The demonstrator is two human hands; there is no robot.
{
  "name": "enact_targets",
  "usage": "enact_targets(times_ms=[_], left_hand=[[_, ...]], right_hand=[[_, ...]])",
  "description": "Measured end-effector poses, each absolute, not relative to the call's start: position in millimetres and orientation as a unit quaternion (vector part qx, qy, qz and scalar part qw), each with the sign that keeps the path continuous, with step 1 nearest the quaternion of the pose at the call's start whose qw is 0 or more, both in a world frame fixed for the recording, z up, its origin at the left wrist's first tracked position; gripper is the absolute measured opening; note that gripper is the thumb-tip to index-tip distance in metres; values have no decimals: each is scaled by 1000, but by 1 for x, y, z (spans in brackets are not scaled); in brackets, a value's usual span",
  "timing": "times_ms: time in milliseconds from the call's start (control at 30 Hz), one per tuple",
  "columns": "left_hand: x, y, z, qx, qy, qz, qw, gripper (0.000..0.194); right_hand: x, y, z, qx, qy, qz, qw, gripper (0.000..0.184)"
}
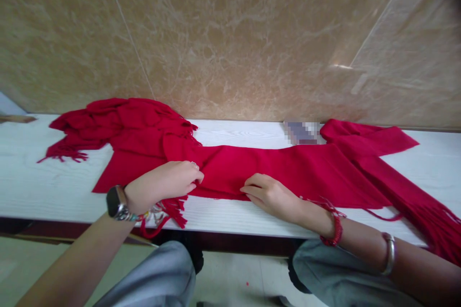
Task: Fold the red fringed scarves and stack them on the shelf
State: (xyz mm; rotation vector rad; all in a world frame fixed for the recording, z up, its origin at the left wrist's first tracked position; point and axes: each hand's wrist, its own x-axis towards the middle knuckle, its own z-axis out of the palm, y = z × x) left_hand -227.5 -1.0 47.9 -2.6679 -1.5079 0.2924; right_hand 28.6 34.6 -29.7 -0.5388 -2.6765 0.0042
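A red fringed scarf [298, 168] stretches lengthwise over a white tabletop. Both my hands are at its near side, a short way apart. My left hand [169, 182] rests on the cloth with its fingers curled closed on it. To the right, my right hand [268, 194] pinches the scarf near its front edge, fingertips together. On the left the fabric lies bunched in a crumpled heap [126, 120] with fringes showing. At the right, a folded part and a long fringed end [425, 211] spread toward the table's front edge.
The white tabletop [237, 129] is narrow and backs onto a brown marbled tile wall [223, 38]. A blurred rectangular item [302, 133] lies by the wall behind the scarf. At the far left there is a brown object [16, 118]. My knees are below the front edge.
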Motion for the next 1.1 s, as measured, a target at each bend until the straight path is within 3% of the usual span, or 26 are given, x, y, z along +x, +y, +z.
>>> enact_targets(times_ms=[100,400,667,967,1100], left_hand=[[-221,-1,42,-858,-486,164,12,16],[-206,1,36,-884,-443,148,8,27],[-207,0,40,-872,-466,145,-28,10],[-172,1,12,-911,-406,13,71,36],[-166,1,-7,-911,-411,37,28,45]], right_hand=[[34,35,-34,-187,-959,-9,214,26],[43,34,-34,-162,-960,-18,226,29],[47,34,-36,-139,-958,-3,252,27],[49,32,-29,-124,-961,-4,246,27],[58,33,-18,-210,-948,6,238,32]])
